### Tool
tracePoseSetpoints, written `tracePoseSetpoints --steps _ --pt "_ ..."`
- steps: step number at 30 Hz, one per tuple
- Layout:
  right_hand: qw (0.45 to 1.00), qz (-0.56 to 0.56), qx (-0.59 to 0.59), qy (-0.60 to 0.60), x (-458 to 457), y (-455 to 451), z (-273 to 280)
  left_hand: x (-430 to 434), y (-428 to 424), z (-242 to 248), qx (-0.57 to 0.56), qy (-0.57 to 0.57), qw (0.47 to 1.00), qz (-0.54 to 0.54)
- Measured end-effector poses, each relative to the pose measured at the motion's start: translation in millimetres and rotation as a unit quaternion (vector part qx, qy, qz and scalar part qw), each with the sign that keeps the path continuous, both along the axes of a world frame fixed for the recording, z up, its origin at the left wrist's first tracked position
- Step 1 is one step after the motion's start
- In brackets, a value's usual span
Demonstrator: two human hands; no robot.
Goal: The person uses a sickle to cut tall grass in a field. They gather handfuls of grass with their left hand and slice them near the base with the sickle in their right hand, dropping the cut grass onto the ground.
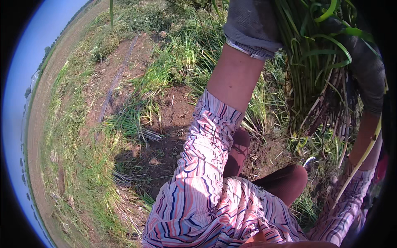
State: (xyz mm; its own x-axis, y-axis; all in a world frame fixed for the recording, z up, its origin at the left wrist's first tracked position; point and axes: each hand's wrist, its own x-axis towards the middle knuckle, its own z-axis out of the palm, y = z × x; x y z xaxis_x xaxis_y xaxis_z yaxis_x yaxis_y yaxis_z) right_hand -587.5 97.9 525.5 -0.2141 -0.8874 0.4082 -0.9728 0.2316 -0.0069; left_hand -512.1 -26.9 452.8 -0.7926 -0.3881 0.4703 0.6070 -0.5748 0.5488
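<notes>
My left hand (254, 24), in a dark grey glove with its cuff folded back, is at the top, against the left side of a thick bundle of long green stalks (304, 74). My right hand (364, 62), also in a grey glove, is on the bundle's right side in shadow. The bundle hangs upright between them, curled green leaves at its top and pale and dark reddish dry stalks low down. Leaves and shade hide most of the fingers. A long yellowish stem (359, 164) hangs over my right sleeve.
Cut green stalks (133, 124) lie in small heaps on brown soil at left. A dark drip line (114, 83) runs along the bare row. Grassy plants (186, 55) stand ahead. My knees, in dark red leggings (285, 183), are close below the bundle. Open field extends to the far left.
</notes>
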Motion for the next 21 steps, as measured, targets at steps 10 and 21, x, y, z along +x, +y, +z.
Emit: tracePoseSetpoints --steps 10,21 --pt "0.985 0.105 0.011 0.137 59.4 -115.5 38.0 368.5 -393.3 -62.2 0.078 -0.157 0.882 0.436" --pt "0.904 -0.395 -0.099 -0.129 -146.1 230.8 -164.9 592.1 -249.3 -388.6 0.156 -0.773 0.371 0.491"
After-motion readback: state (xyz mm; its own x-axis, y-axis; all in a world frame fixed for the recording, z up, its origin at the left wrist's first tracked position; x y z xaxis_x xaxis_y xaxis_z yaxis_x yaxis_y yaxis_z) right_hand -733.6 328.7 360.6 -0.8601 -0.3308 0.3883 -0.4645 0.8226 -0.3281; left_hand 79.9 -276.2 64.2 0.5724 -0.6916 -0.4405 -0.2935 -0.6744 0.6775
